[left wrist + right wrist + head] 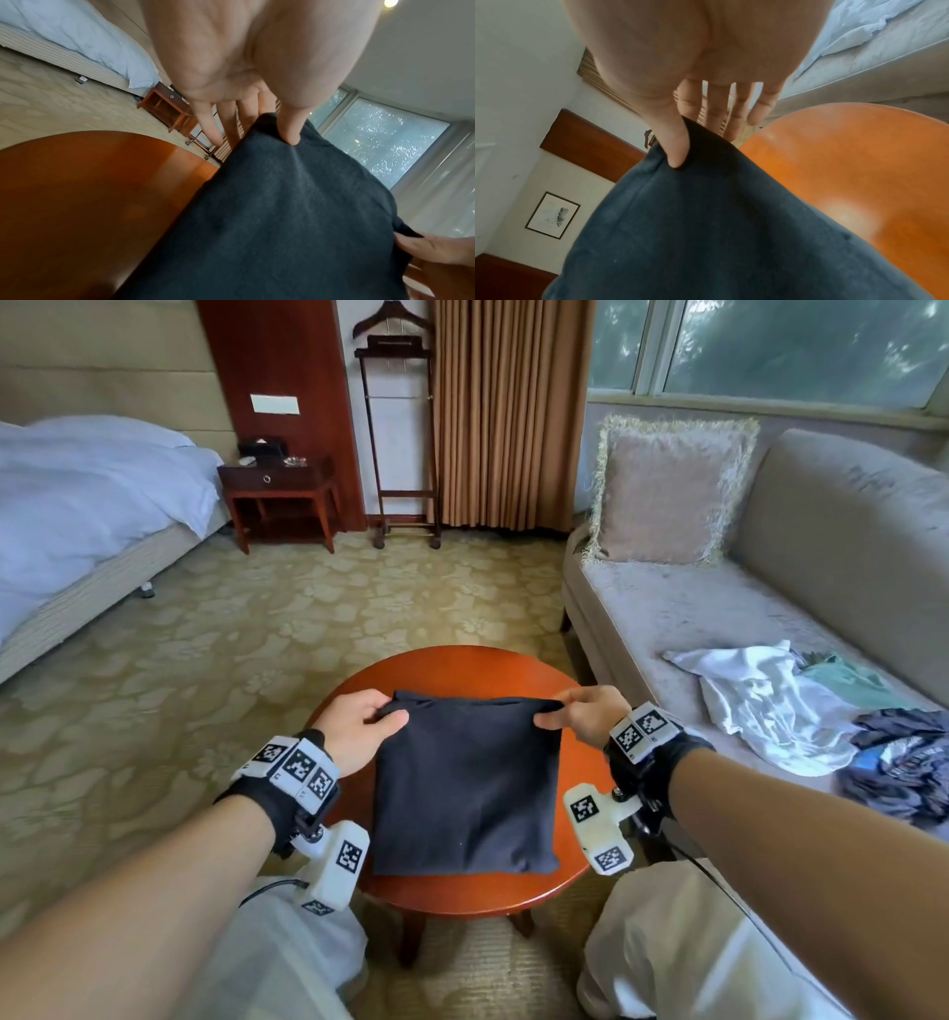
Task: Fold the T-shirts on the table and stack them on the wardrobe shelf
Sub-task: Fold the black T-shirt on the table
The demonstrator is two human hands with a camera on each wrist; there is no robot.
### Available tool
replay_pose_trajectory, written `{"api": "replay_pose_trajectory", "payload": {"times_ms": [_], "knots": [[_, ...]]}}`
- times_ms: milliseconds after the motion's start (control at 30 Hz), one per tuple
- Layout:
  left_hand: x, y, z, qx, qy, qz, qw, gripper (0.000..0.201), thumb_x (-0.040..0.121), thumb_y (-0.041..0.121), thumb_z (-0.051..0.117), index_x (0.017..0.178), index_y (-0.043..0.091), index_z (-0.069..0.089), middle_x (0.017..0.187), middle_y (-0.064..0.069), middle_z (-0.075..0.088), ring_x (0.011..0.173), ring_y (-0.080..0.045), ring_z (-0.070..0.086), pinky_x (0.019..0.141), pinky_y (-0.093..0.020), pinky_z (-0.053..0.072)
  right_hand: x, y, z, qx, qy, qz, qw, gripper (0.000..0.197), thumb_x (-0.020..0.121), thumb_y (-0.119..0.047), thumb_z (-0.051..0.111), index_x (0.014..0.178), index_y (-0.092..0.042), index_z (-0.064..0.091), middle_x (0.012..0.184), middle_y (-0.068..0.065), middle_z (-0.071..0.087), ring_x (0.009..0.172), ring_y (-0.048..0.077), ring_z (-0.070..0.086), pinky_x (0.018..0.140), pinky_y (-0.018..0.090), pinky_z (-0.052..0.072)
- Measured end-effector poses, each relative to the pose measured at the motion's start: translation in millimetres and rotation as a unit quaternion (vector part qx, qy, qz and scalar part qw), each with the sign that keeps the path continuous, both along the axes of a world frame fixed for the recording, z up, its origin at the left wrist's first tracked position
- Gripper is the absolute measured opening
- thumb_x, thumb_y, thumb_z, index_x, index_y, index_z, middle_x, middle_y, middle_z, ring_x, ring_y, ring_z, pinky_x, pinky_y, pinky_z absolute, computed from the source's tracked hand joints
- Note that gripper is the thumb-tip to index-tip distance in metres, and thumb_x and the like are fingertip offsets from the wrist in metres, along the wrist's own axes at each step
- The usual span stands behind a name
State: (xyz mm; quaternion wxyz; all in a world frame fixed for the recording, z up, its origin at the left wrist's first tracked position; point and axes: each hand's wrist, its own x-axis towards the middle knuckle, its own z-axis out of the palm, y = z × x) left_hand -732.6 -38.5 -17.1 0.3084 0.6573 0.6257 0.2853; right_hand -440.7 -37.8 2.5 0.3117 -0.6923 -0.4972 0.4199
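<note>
Black T-shirt [464, 788] (folded) pinched by both hands on table [462, 667].

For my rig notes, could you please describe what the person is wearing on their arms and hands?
Both forearms are bare, with no sleeves. The left hand and right hand are ungloved. Each wrist carries a black strap with a band of white blocks bearing black-and-white square markers. A white camera housing with similar markers hangs below each wrist, and a thin black cable trails from it.

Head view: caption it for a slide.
Both hands, left and right, pinch a folded dark shirt on the table.
</note>
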Motion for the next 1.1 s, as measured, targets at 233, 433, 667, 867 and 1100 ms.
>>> {"api": "replay_pose_trajectory", "payload": {"times_ms": [233, 433, 667, 867, 1100], "knots": [[9, 59, -20, -0.057, 0.045, -0.042, 0.997, 0.023, 0.099, 0.033, 0.051, 0.096, 0.011, 0.059, 0.101, -0.012, 0.066, 0.097, -0.027, 0.062, 0.086, -0.04, 0.048, -4, 58, -29, -0.005, -0.104, 0.064, 0.992, 0.015, 0.088, -0.026, 0.066, 0.081, -0.02, 0.055, 0.086, 0.003, 0.061, 0.084, 0.023, 0.059, 0.072, 0.031, 0.046], [12, 93, -42, -0.117, 0.038, -0.086, 0.989, 0.015, 0.099, 0.029, 0.053, 0.086, 0.023, 0.057, 0.083, 0.007, 0.062, 0.076, -0.006, 0.058, 0.06, -0.008, 0.038, -6, 91, -57, -0.013, -0.165, 0.112, 0.98, 0.021, 0.093, -0.03, 0.06, 0.092, -0.013, 0.047, 0.087, 0.004, 0.057, 0.075, 0.018, 0.054, 0.059, 0.026, 0.04], [11, 114, -65, -0.172, 0.008, -0.137, 0.975, 0.033, 0.082, 0.025, 0.077, 0.11, 0.013, 0.062, 0.107, 0.0, 0.071, 0.099, -0.014, 0.067, 0.093, -0.033, 0.053, -2, 112, -77, -0.071, -0.196, 0.172, 0.963, 0.029, 0.087, -0.036, 0.068, 0.102, -0.019, 0.049, 0.106, 0.005, 0.061, 0.097, 0.024, 0.061, 0.079, 0.032, 0.049], [13, 120, -61, -0.139, 0.126, -0.116, 0.975, 0.025, 0.095, 0.038, 0.057, 0.098, 0.014, 0.056, 0.083, 0.005, 0.059, 0.073, -0.01, 0.056, 0.064, -0.024, 0.042, -4, 122, -73, -0.082, -0.268, 0.199, 0.939, 0.026, 0.092, -0.038, 0.061, 0.099, -0.017, 0.047, 0.101, 0.003, 0.057, 0.091, 0.021, 0.054, 0.077, 0.029, 0.04], [5, 127, -69, -0.162, 0.079, -0.021, 0.983, 0.034, 0.096, 0.044, 0.052, 0.081, 0.013, 0.05, 0.084, -0.005, 0.059, 0.076, -0.022, 0.057, 0.076, -0.04, 0.051, -10, 143, -88, -0.113, -0.309, 0.18, 0.927, 0.05, 0.09, -0.06, 0.048, 0.101, -0.013, 0.059, 0.091, 0.006, 0.067, 0.085, 0.026, 0.065, 0.086, 0.042, 0.053]]}}
